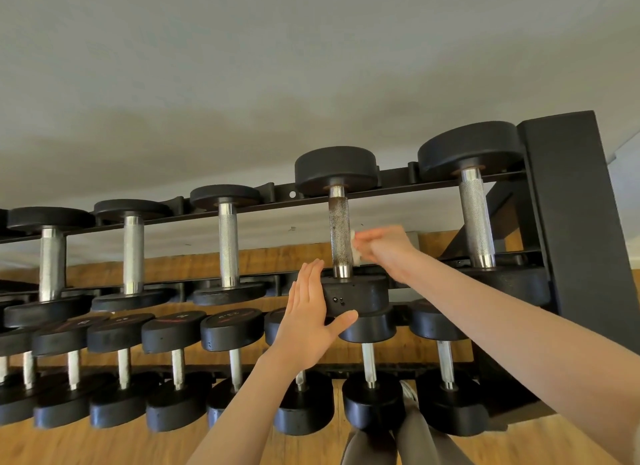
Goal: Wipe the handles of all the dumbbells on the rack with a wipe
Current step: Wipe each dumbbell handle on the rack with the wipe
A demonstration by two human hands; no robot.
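Note:
A black rack [568, 201] holds two tiers of black dumbbells with knurled steel handles. My right hand [384, 248] grips a small white wipe [355, 248] and presses it against the right side of the darker handle [340, 232] of the second dumbbell from the right on the upper tier. My left hand [310, 312] lies flat with straight fingers against the left side of that dumbbell's near head [356, 296], thumb under its lower edge. The rightmost upper dumbbell's handle [475, 219] stands beside it.
More upper-tier dumbbells with steel handles [228, 243] run off to the left. The lower tier [173, 333] holds several smaller dumbbells below my arms. A wooden floor [104, 444] and a grey wall lie behind. My legs [398, 444] show at the bottom.

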